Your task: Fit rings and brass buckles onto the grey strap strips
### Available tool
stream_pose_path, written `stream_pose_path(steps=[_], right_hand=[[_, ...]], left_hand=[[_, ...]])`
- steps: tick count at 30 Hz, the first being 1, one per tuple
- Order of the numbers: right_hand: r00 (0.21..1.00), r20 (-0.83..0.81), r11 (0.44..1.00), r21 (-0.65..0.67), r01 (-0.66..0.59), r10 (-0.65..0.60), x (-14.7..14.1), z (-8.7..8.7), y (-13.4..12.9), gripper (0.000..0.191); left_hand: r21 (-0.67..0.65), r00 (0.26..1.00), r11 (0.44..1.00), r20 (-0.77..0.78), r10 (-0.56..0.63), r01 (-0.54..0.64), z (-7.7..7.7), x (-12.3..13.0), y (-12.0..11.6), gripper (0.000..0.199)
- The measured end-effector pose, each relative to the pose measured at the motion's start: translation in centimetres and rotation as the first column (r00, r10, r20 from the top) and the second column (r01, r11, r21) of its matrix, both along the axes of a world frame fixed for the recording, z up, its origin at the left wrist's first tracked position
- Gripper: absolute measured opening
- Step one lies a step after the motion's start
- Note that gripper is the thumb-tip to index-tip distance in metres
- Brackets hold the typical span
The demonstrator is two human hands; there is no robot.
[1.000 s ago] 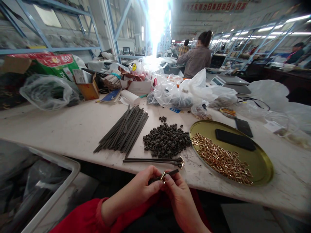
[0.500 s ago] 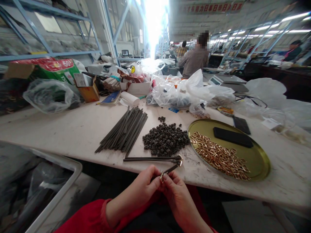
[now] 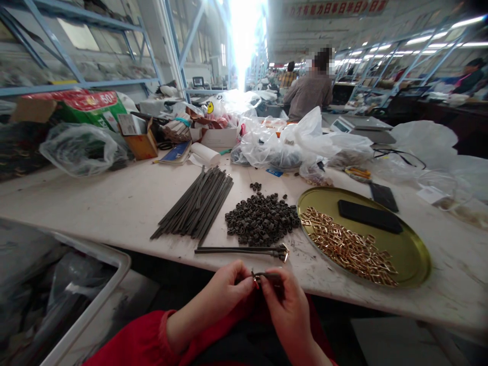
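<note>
Just off the table's front edge, my left hand (image 3: pixel 229 287) pinches a small gold buckle (image 3: pixel 256 279). A dark strap (image 3: pixel 270 275) runs from the buckle into my right hand (image 3: pixel 287 300), whose thumb and fingers are closed on it. Behind my hands, several finished-looking straps (image 3: pixel 240 250) with gold ends lie along the edge. Farther back are a bundle of long dark strips (image 3: pixel 196 203) and a heap of small dark loops (image 3: pixel 261 218). Gold buckles (image 3: pixel 351 246) lie in a round olive tray (image 3: pixel 415 254) at the right.
A black phone-like slab (image 3: pixel 369 216) rests in the tray. Plastic bags (image 3: pixel 282 145), boxes (image 3: pixel 143 142) and a scale (image 3: pixel 360 127) line the table's back. A white bin (image 3: pixel 118 262) stands below at the left. A person (image 3: pixel 310 91) is farther off, back turned.
My right hand has shifted slightly right and turned, its fingers now round the strap. The strap end that pointed up and back now lies across between my hands. The view has moved slightly.
</note>
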State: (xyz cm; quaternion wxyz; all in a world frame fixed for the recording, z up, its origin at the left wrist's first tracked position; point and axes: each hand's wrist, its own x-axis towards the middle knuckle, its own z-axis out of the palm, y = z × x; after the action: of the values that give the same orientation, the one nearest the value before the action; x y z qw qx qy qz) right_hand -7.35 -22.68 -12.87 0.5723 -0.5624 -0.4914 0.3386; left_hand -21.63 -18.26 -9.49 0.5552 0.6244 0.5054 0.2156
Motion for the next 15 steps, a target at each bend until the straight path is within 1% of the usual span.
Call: stream_pose_path(steps=[2,4,5,7,9,11,13,15], right_hand=[[0.985,0.138,0.989,0.094,-0.118,0.105,0.5,0.2,-0.1,0.019],[0.963,0.178,0.969,0.107,-0.221,0.201,0.8,0.4,0.0,0.025],[0.960,0.149,0.964,0.084,-0.251,0.237,0.9,0.6,0.1,0.024],[0.957,0.012,0.957,-0.002,-0.290,0.290,1.0,0.8,0.6,0.018],[0.930,-0.150,0.931,-0.095,-0.352,0.336,1.1,1.0,1.2,0.012],[0.899,-0.268,0.905,-0.155,-0.396,0.347,1.1,0.9,1.7,0.011],[0.879,-0.334,0.895,-0.171,-0.411,0.340,1.1,0.6,2.0,0.012],[0.869,-0.363,0.899,-0.152,-0.410,0.335,1.1,0.3,2.1,0.015]], left_hand=[[0.019,0.999,1.000,-0.041,0.022,-0.021,0.2,-0.1,0.1,0.019],[0.050,0.996,0.998,-0.077,0.039,-0.035,0.2,-0.1,0.2,0.019],[0.062,0.995,0.997,-0.089,0.041,-0.036,0.2,-0.1,0.3,0.019],[0.072,0.994,0.997,-0.104,0.041,-0.034,0.1,-0.1,0.3,0.018],[0.063,0.992,0.997,-0.117,0.048,-0.041,0.1,0.0,0.3,0.017],[0.051,0.989,0.998,-0.140,0.052,-0.045,0.1,0.1,0.4,0.016],[0.041,0.986,0.998,-0.163,0.045,-0.039,0.2,0.1,0.4,0.016],[0.041,0.983,0.999,-0.179,0.036,-0.029,0.1,0.2,0.5,0.016]])
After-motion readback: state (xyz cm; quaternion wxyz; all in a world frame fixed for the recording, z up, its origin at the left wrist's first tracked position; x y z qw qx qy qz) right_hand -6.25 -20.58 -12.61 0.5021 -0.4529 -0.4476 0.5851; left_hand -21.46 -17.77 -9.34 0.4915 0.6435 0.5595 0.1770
